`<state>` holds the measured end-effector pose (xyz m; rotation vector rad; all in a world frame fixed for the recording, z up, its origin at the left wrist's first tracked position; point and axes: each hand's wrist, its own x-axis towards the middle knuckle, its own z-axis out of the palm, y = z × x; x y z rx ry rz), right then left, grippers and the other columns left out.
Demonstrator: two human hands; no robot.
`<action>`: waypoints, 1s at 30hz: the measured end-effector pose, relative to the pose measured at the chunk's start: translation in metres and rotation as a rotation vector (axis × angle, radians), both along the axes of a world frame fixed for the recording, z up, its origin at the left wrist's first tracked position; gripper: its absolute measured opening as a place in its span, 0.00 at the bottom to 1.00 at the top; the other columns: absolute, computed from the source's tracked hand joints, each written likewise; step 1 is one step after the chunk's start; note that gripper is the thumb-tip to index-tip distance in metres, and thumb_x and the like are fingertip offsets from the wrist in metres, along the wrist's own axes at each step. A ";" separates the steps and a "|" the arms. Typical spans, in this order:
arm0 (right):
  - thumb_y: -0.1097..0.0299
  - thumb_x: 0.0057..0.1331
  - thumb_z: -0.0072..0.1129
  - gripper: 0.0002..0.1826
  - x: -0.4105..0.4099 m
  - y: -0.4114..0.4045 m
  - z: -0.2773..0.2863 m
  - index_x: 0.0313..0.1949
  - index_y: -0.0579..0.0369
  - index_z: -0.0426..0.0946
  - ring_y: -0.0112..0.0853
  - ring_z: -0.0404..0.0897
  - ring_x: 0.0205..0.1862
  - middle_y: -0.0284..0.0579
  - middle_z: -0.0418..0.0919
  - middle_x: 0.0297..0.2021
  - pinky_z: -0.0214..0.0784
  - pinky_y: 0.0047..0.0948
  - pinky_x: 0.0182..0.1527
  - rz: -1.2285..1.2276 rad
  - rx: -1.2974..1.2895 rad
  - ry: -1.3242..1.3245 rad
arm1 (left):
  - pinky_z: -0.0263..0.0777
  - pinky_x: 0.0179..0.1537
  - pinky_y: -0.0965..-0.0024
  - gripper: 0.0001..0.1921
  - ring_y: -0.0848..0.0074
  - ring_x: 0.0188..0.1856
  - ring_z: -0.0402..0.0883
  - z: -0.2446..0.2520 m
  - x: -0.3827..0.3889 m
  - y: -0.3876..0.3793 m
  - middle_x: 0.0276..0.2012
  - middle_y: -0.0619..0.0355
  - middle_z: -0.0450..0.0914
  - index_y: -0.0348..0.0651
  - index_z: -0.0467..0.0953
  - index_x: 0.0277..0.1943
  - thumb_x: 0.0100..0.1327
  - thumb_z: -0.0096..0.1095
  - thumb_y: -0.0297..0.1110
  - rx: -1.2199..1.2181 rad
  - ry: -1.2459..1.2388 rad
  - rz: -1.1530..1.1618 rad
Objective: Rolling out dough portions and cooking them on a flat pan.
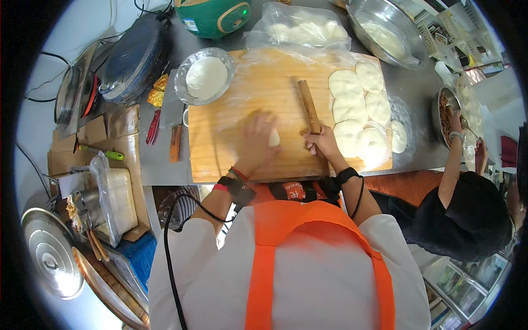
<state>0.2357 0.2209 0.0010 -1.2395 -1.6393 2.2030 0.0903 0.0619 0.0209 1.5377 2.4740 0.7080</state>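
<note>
My left hand (258, 138) lies flat and motion-blurred over a small ball of dough (274, 138) on the wooden board (272, 90). Its palm hides most of that dough, and the fingers point away from me. In my right hand (324, 144) is a wooden rolling pin (308, 101), gripped near its lower end and pointing to the back of the board. Just right of this hand, flat dough rounds (350, 109) cover the board's right side, some overlapping. One more round (398, 136) rests on the counter past the board's edge.
A glass bowl of flour (206, 78) overlaps the board's back left corner. Left of it lie a cleaver (175, 142) and a red-handled knife (153, 128). Behind are bagged dough (307, 31) and a steel basin (387, 37). At right, a co-worker's hand reaches into a filling bowl (445, 111).
</note>
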 end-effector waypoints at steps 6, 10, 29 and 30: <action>0.78 0.53 0.59 0.14 -0.001 -0.002 0.000 0.39 0.64 0.69 0.25 0.68 0.10 0.39 0.70 0.14 0.58 0.22 0.10 -0.002 -0.009 0.023 | 0.52 0.59 0.54 0.39 0.57 0.61 0.58 -0.021 0.001 -0.006 0.57 0.51 0.62 0.49 0.60 0.61 0.44 0.68 0.38 -0.019 -0.059 -0.133; 0.77 0.53 0.59 0.13 0.000 -0.001 0.003 0.38 0.64 0.70 0.25 0.68 0.10 0.40 0.70 0.14 0.58 0.22 0.11 0.019 -0.015 0.002 | 0.53 0.60 0.57 0.40 0.57 0.61 0.58 -0.014 0.013 -0.007 0.57 0.50 0.62 0.48 0.58 0.63 0.44 0.68 0.37 -0.119 0.040 0.082; 0.73 0.55 0.59 0.12 0.000 0.001 0.006 0.37 0.62 0.69 0.24 0.70 0.11 0.40 0.72 0.15 0.61 0.22 0.13 0.066 0.069 -0.042 | 0.43 0.65 0.57 0.33 0.57 0.68 0.48 -0.035 0.009 0.043 0.65 0.41 0.51 0.31 0.49 0.65 0.64 0.42 0.45 -0.052 0.174 0.126; 0.72 0.56 0.60 0.12 0.001 0.002 0.007 0.37 0.62 0.69 0.24 0.70 0.11 0.40 0.72 0.15 0.61 0.22 0.13 0.087 0.072 -0.048 | 0.42 0.65 0.57 0.33 0.57 0.68 0.48 -0.034 0.009 0.044 0.65 0.41 0.51 0.31 0.49 0.65 0.64 0.43 0.46 -0.066 0.182 0.118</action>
